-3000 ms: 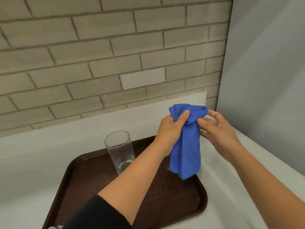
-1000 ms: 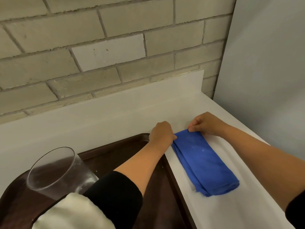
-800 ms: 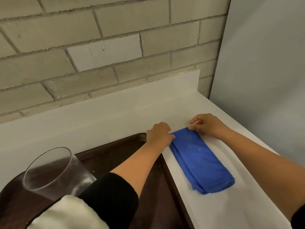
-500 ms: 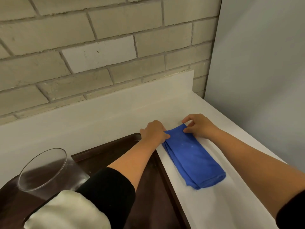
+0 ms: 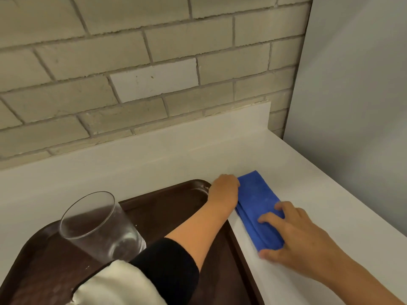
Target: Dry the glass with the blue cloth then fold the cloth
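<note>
The blue cloth (image 5: pixel 255 201) lies on the white counter (image 5: pixel 319 190), just beside the right edge of the brown tray (image 5: pixel 167 201), folded into a long narrow strip that runs away from the person towards the back corner. Its colour is a strong, even blue, the top face is fairly smooth with faint pale specks, and along its left side the stacked layers show as parallel ridges. The left hand (image 5: pixel 224 190) rests against the far left edge of the strip with its fingers curled under, so whether it pinches the fabric cannot be told. The right hand (image 5: pixel 293 236) is at the near end: its fingers are spread and laid on top of the cloth, while the thumb sits on the counter at the strip's near end, a loose grasp around that end. The glass (image 5: pixel 99 227) stands upright on the tray, clear, with a thick base, well apart from the cloth. A brick wall (image 5: pixel 132 62) rises behind the counter.
</note>
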### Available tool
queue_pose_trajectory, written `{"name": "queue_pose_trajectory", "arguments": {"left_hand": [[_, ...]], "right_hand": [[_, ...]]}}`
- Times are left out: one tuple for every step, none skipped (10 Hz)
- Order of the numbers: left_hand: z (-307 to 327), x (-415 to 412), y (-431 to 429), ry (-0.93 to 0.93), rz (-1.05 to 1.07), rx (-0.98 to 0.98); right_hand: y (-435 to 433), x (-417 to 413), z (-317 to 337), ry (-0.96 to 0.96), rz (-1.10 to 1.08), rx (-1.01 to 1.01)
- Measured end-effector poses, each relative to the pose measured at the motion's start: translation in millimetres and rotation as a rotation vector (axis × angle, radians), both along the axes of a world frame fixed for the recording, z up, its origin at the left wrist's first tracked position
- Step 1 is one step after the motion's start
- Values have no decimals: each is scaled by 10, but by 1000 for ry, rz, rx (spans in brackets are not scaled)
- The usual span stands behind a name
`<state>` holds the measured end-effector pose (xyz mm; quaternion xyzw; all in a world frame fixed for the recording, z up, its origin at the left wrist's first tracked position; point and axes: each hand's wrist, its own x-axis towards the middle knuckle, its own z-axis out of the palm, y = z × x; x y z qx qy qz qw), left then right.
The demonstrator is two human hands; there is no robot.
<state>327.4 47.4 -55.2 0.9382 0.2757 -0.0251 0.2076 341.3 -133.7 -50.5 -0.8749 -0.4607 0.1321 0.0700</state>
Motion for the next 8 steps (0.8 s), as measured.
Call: {"name": "queue_pose_trajectory", "arguments": {"left_hand": [[10,74,36,6,68,-131],[-23,108,81,-11,90,-223],[-67,75,111,-63,79,-207],[-55,-5,85,-59,52,-204],[19,-155,20,-9,-31,-113],[123,-431,-72,40,-90,-7],[278,-758,-121,-6,-94,-15],[513,-1146,-221,-51,-108,-8]], "right_hand": [[-59,-116,37,-39,88,-70],[-92,-117,-3,-94,106,-118],[-97,-107,-58,-130,143,-172],[-99,-109,-73,-140,153,-225],[-111,-164,-63,-173,174,-350],[-188,-253,30,-180,148,-463],[-252,-372,244,-184,159,-495],[-275,-512,522,-157,172,-421]]}}
